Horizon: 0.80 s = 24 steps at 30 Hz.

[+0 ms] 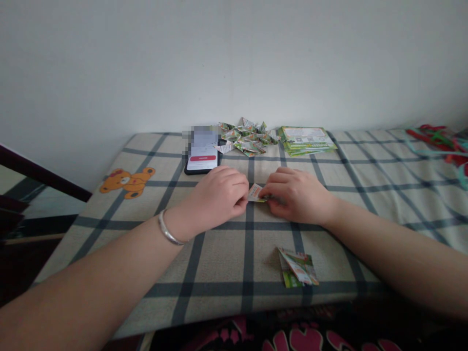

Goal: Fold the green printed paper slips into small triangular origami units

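Note:
Between my two hands, low over the checked cloth, is a small folded piece of printed paper (pixel 256 193). My left hand (pixel 227 191) is closed at the paper's left side, its fingertips curled under and partly hidden. On the other side my right hand (pixel 292 195) pinches the paper's right edge between thumb and fingers. Nearer to me lies another folded paper piece (pixel 299 267), green, white and orange, with a flap standing up. Behind my hands sits a pile of folded paper pieces (pixel 250 138), and right of it a stack of green and white leaflets (pixel 307 140).
A phone (pixel 202 155) with a lit screen lies left of the pile. An orange bear cutout (pixel 127 182) is near the table's left edge. Red, green and pale blue ribbons (pixel 442 144) lie at the far right. A white wall (pixel 234 63) borders the checked tablecloth (pixel 219 263).

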Tool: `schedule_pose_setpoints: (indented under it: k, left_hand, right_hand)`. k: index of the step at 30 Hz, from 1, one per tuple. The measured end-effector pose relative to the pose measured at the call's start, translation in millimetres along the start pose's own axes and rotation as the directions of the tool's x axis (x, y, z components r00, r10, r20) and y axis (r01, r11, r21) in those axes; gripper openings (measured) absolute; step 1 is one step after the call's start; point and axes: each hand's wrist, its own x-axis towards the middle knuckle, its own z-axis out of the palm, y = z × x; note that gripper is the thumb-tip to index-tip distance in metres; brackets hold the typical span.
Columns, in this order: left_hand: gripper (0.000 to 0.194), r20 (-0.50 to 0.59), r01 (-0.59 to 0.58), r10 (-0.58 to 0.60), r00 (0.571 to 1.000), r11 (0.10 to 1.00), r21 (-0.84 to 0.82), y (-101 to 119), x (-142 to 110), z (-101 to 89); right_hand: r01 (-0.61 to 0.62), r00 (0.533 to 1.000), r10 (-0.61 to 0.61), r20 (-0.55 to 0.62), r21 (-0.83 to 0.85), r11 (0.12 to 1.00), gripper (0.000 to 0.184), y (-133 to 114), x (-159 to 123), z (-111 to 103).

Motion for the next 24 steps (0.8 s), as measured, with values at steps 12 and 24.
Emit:
schedule_pose_setpoints:
  k: [12, 24]
  left_hand:
    - [0.015, 0.031, 0.124, -0.123, 0.992, 0.992, -0.008, 7.5, 0.3, -1.9]
    - [0.012, 0.029, 0.311, -0.310, 0.950, 0.948, -0.069, 12.8, -0.3, -0.1]
  right_hand:
    - [-0.040, 0.999, 0.038, 0.017, 0.170, 0.985, 0.018, 3.6, 2.3, 0.8]
    - [-0.345, 0.938, 0.344, 0.043, 0.019, 0.939, 0.024, -4.2, 2.0, -7.5]
